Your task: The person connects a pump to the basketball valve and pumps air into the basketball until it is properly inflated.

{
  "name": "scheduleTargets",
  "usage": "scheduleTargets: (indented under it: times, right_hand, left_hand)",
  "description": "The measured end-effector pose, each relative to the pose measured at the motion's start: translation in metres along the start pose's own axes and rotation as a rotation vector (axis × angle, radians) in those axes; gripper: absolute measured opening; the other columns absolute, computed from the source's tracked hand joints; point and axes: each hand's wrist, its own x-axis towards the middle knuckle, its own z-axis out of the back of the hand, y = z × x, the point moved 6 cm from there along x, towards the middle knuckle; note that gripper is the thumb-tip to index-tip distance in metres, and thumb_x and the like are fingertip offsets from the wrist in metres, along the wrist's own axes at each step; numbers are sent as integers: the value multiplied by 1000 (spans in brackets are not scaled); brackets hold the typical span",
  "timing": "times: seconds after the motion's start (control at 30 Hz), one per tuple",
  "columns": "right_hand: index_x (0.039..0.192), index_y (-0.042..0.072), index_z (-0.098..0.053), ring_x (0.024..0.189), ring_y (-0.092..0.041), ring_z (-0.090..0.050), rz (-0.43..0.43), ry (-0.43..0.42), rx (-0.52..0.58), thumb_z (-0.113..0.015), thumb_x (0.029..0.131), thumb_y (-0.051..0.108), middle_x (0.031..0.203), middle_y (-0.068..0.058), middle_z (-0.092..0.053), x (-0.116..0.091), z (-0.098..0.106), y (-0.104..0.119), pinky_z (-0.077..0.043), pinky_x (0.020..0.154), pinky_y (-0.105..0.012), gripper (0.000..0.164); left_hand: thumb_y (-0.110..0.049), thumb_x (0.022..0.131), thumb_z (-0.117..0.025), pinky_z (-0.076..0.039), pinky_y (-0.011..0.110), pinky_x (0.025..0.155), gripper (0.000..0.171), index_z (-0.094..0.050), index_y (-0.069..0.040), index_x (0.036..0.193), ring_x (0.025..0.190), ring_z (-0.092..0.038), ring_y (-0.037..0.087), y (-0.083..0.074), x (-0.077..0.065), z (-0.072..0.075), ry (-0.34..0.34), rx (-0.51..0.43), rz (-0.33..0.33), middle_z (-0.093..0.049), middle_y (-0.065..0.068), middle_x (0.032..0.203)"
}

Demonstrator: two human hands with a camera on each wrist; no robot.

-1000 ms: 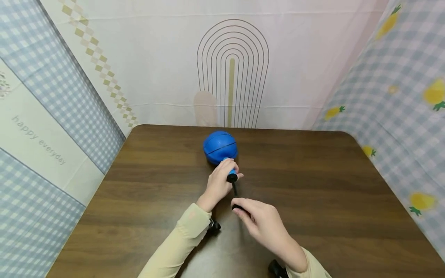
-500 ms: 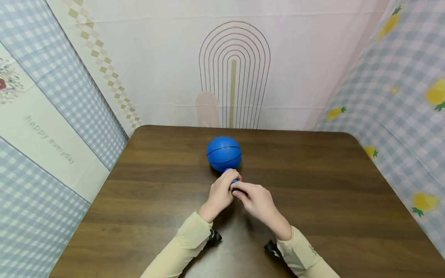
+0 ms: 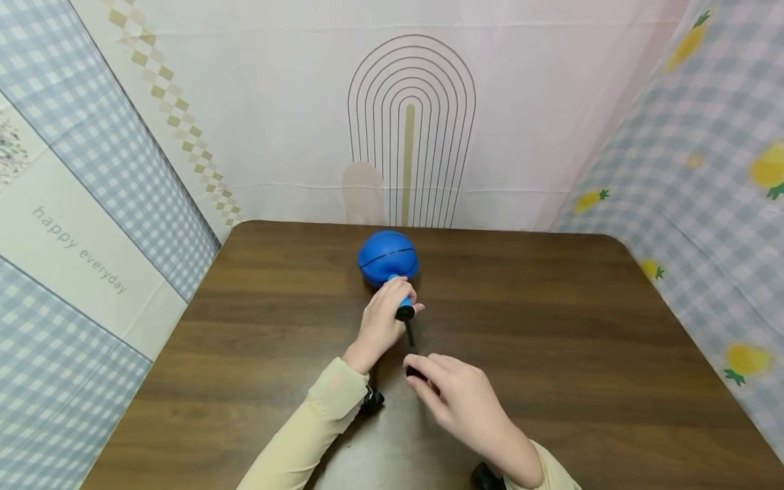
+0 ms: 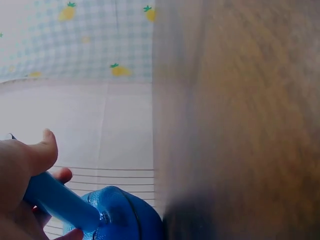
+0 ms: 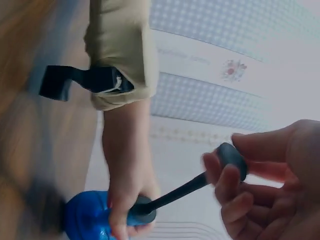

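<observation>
A small blue basketball [image 3: 388, 253] with black seam lines sits toward the far side of the table. The blue barrel [image 4: 62, 204] of a hand pump reaches its near side, and the ball dips in around that spot. My left hand [image 3: 381, 318] grips this barrel, fingers wrapped about it. From the barrel's black cap [image 3: 405, 312] a black rod [image 3: 410, 337] extends toward me, drawn well out. At its end, my right hand [image 3: 462, 398] holds the black knob handle [image 5: 231, 160] between thumb and fingers. The pump's tip at the ball is hidden in the head view.
The brown wooden table [image 3: 551, 327] carries the ball and runs up to a white cloth backdrop [image 3: 527, 122]. Checked cloths hang on both sides, the right one [image 3: 686, 224] with pineapple prints. A black wrist device [image 3: 372, 401] is strapped under the left sleeve.
Half a second ago the right hand was up against the left with the rod pushed in. Now it is pulled back toward me, rod exposed. Ball and left hand have shifted slightly away and left.
</observation>
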Motion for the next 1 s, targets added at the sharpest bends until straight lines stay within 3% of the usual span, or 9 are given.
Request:
scheduleTargets:
  times: [0.13, 0.27, 0.4, 0.53, 0.63, 0.73, 0.83, 0.9, 1.0]
  right_hand:
    - [94, 19, -69, 61, 4, -50, 34, -3, 28, -75, 80, 11, 77, 11, -66, 2, -12, -5, -41, 58, -10, 17]
    - [91, 22, -71, 63, 2, -57, -31, 21, 25, -76, 80, 16, 82, 12, -70, 8, -25, -29, -46, 58, -16, 13]
    - [92, 21, -72, 62, -3, -58, -118, -3, 6, -77, 79, 17, 84, 8, -72, 17, -31, -57, -47, 56, -20, 14]
    - [96, 16, -72, 59, -4, -54, -123, 13, 43, -73, 83, 15, 83, 3, -71, 23, -38, -68, -45, 57, -18, 14]
    - [99, 12, -72, 58, -1, -50, -99, 4, 90, -72, 83, 12, 81, 2, -71, 22, -35, -64, -44, 56, -16, 15]
    - [98, 11, -72, 58, 2, -48, -44, -21, 114, -73, 82, 10, 82, 3, -71, 17, -24, -46, -42, 57, -13, 16]
    - [97, 13, -72, 59, 4, -45, 24, -48, 120, -74, 81, 9, 81, 7, -69, 13, -9, -25, -38, 57, -9, 17]
    - [94, 17, -71, 59, 5, -44, 50, -65, 100, -76, 80, 10, 79, 10, -68, 10, -4, -16, -37, 57, -7, 17]
    - [89, 22, -70, 55, 8, -39, 1, -65, 86, -76, 79, 15, 71, 14, -63, 8, -8, -18, -32, 53, -5, 14]
  left_hand:
    - [-15, 86, -72, -41, 45, 109, 19, -54, -8, 85, 125, -56, 29, 1, -3, -1, 5, -53, -12, -64, 7, 103]
    - [-12, 83, -74, -39, 52, 109, 22, -53, -9, 84, 126, -56, 30, -2, -10, -1, 1, -78, 11, -64, 7, 101]
    - [-6, 80, -74, -39, 50, 110, 20, -56, -11, 87, 118, -58, 25, -8, -13, -2, 40, -27, 35, -63, 4, 101]
    - [-1, 77, -72, -38, 48, 111, 22, -57, -13, 88, 111, -58, 21, -9, -12, -2, 77, 52, 46, -62, 3, 101]
    - [-13, 83, -73, -40, 45, 110, 17, -56, -14, 86, 111, -58, 19, -7, -8, 0, 71, 87, 45, -61, 1, 97]
    - [-23, 86, -73, -45, 38, 104, 20, -56, -13, 85, 107, -59, 20, -1, -3, 2, 40, 62, 41, -61, 1, 94]
    - [-24, 87, -72, -46, 32, 101, 20, -57, -11, 86, 105, -59, 21, 4, 2, 3, 26, 32, 40, -61, 2, 93]
    - [-23, 87, -71, -45, 33, 105, 19, -57, -10, 87, 111, -60, 23, 5, 3, 3, 28, 21, 31, -62, 4, 96]
    - [-20, 87, -71, -41, 41, 110, 19, -57, -8, 85, 119, -59, 28, 2, 0, 1, 45, -24, 17, -65, 8, 101]
